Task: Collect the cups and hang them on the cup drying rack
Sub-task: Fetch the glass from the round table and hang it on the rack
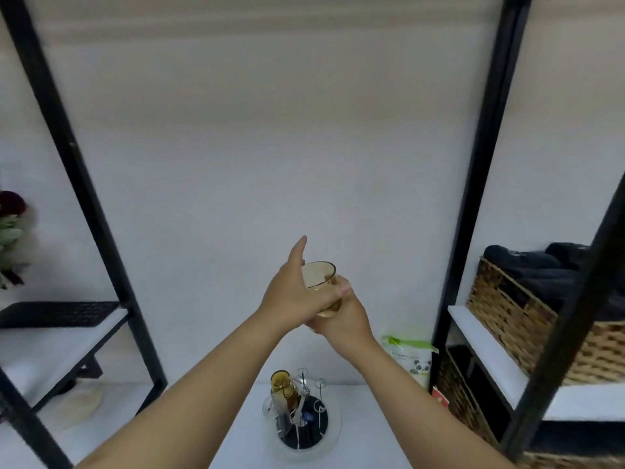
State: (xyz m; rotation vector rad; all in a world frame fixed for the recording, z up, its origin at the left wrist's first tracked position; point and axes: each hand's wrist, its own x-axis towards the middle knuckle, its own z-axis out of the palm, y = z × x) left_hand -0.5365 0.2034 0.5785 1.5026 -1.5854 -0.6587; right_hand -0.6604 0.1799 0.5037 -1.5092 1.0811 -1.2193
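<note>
While both arms reach up in front of a pale wall, scene runs left to right like this. Far left: dark red flowers (10,211) with pale green leaves at the frame edge. Below them a black keyboard (57,314) lies flat on a white shelf (50,350) of a black-framed shelving unit (77,184). Under that shelf, a pale round object on the table, blurred, cannot tell what it is.

Centre: left hand (291,299) raised, thumb sticking straight up, fingers wrapped round the near side of an amber glass cup (321,286). Cup is held in the air, tilted, mouth facing up and away toward the wall. Right hand (341,316) grips the same cup from below and right, fingers curled round its lower body, one fingertip showing on the side. Both hands touching the cup and each other.

Directly below the hands, on the white table (372,434), stands the cup drying rack (304,418): wire prongs with looped tips rising from a dark round base in a clear dish. One amber cup (282,387) hangs upside down on a left prong; a clear glass cup (275,414) sits just below it on the rack's left side. Right-hand prongs are bare.

Right of the rack, against the wall, a green-topped packet (411,358) with a panda print. Far right: second black-framed unit, wicker basket (514,319) on its white shelf holding dark cloth (537,265); another wicker basket (456,384) lower down, a small red item beside it.
</note>
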